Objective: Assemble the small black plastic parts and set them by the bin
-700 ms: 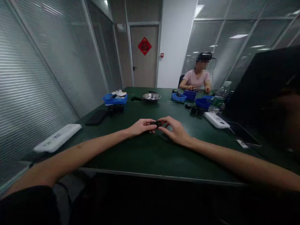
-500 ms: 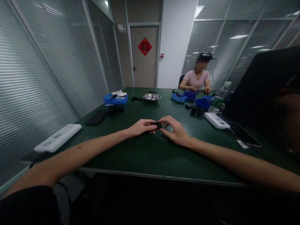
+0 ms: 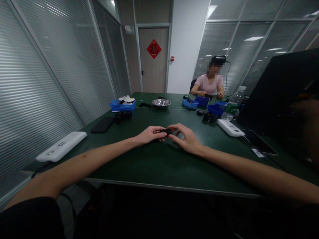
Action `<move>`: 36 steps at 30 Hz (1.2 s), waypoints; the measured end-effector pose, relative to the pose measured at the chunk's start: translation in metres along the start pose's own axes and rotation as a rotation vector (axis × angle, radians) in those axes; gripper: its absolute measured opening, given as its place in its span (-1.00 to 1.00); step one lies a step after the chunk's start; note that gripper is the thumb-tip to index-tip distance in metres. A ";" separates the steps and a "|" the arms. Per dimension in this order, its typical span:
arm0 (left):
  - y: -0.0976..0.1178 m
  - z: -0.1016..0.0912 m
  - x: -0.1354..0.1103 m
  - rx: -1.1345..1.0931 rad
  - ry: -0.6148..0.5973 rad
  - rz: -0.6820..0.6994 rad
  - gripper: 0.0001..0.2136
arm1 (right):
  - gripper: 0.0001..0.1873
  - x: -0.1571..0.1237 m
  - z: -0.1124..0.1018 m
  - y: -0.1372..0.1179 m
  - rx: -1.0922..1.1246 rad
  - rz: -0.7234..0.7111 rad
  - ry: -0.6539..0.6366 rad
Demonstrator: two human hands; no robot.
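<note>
A small black part, too dark for me to tell its kind, is held just above the green table. My left hand is closed on its left side, thumb in front and fingers behind. From the right, my right hand reaches it with thumb and forefinger curved around its right end. These fingertips seem to touch the part, and the other fingers are bent behind.
At back left, a blue tray stands behind black parts and a phone. A metal bowl sits mid-table. Blue bins, a bottle and a white power bank line the right. A co-worker sits opposite.
The black part has turned slightly between my fingers, while both hands stay nearly in place. Across the table, the co-worker's hand has shifted a little.
</note>
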State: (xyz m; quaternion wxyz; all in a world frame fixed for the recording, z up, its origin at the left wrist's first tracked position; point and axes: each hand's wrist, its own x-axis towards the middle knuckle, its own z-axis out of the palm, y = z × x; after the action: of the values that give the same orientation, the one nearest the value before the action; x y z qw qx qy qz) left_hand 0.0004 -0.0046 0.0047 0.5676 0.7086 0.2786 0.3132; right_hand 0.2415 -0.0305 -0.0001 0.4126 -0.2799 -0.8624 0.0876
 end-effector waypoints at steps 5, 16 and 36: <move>-0.001 -0.001 0.000 0.004 -0.021 -0.010 -0.52 | -0.70 -0.001 0.000 -0.001 0.040 -0.058 -0.019; -0.001 -0.001 0.000 0.029 -0.008 -0.009 -0.51 | -0.70 -0.001 0.000 0.001 0.022 -0.043 -0.023; 0.002 0.000 -0.001 0.022 0.018 -0.006 -0.50 | -0.62 -0.002 0.001 0.000 -0.048 -0.036 0.011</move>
State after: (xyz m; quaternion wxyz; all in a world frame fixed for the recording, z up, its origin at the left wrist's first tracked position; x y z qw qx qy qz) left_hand -0.0004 -0.0055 0.0067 0.5582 0.7110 0.2895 0.3148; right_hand 0.2417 -0.0317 -0.0022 0.4120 -0.2746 -0.8669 0.0577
